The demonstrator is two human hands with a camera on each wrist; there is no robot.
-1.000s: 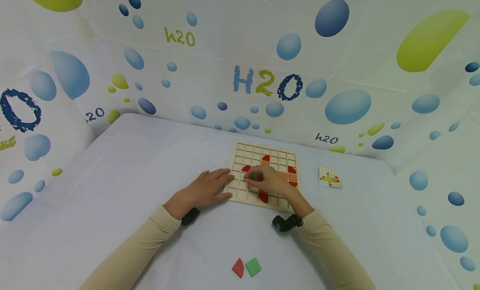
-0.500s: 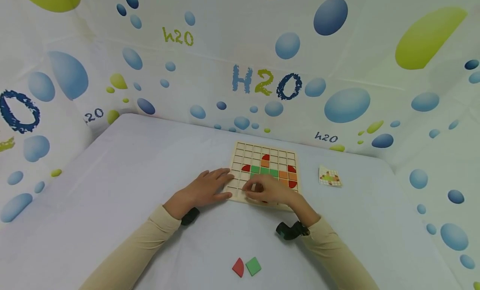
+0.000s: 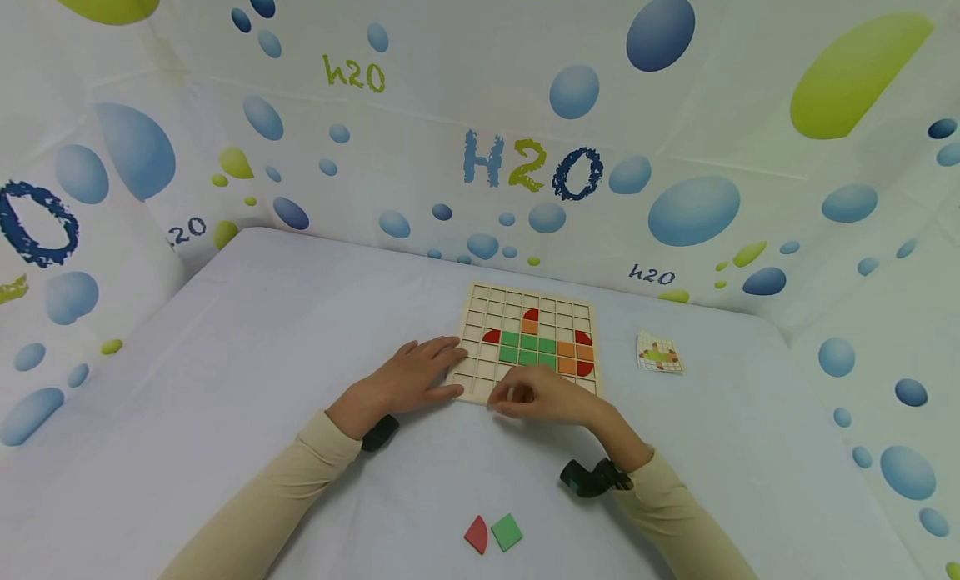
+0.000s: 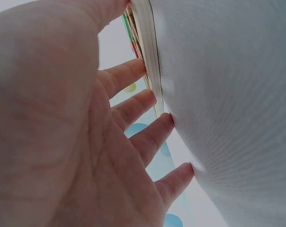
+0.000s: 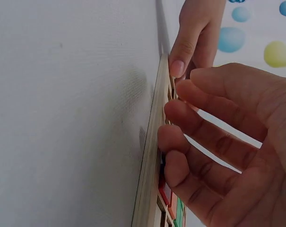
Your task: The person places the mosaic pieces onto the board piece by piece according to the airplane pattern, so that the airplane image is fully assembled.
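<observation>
A wooden grid board (image 3: pixel 484 307) lies on the white table, holding several green squares (image 3: pixel 528 350), orange squares (image 3: pixel 566 357) and red quarter-circle pieces (image 3: pixel 583 337). My left hand (image 3: pixel 408 378) is spread beside it, with thumb and some fingertips touching the board's left edge; the little finger meets the cloth in the left wrist view. Over the board's near edge, my right hand (image 3: pixel 542 395) hovers with loosely bent fingers. In the right wrist view no piece shows between those fingers (image 5: pixel 173 138). That hand hides the board's lower right part.
A loose red quarter-circle piece (image 3: pixel 477 535) and a green square (image 3: pixel 507 532) lie side by side near the table's front. Right of the board is a small pattern card (image 3: pixel 660 353). A white printed backdrop (image 3: pixel 420 172) rises behind the table.
My right hand has drawn back from the board's middle to its near edge, uncovering green squares. The green piece seen at its fingertips a second ago no longer shows there. My left hand stayed put.
</observation>
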